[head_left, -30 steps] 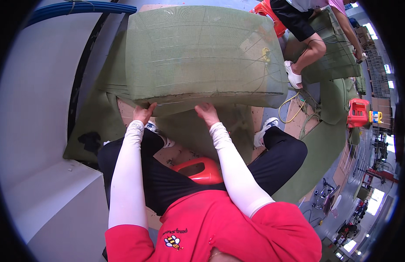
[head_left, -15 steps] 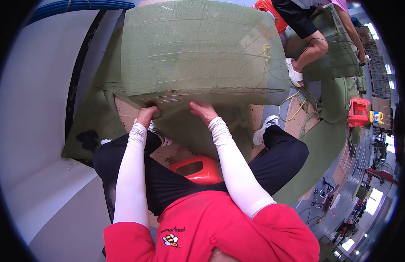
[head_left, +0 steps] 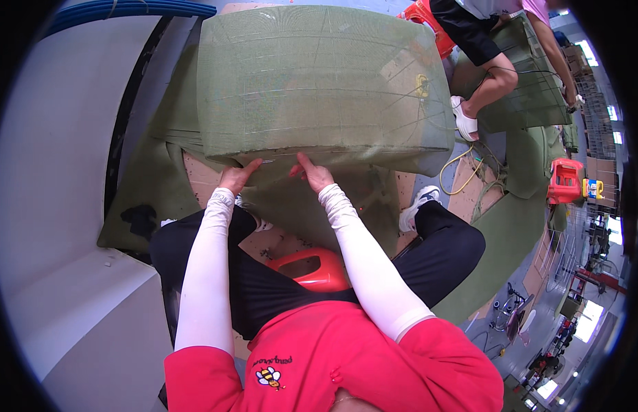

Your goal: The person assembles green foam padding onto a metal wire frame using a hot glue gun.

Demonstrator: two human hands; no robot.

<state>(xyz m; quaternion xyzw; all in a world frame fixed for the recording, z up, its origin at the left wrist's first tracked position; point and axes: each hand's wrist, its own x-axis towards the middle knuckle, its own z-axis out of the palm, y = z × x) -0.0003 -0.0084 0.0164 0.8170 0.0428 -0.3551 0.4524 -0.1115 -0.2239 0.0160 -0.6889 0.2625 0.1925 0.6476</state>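
In front of me stands a wire frame covered in sheer green mesh (head_left: 319,89), its near edge along a thin wire. My left hand (head_left: 238,176) grips the loose mesh just below that edge, thumb on top and the other fingers partly hidden by the fabric. To its right, my right hand (head_left: 315,174) pinches the mesh at the same edge, its thumb reaching up against the wire. Loose mesh hangs down between and beyond my hands toward the floor.
A red plastic stool (head_left: 319,271) is between my legs. Green mesh sheets (head_left: 497,254) lie to the right, near a yellow cord (head_left: 463,180). At upper right another person's leg (head_left: 494,79) is beside a second mesh-covered frame (head_left: 521,89). A white wall (head_left: 58,151) rises at left.
My right hand has shifted slightly left and up, its thumb now raised at the wire edge. My left thumb now shows over the mesh. The covered frame has shifted slightly.
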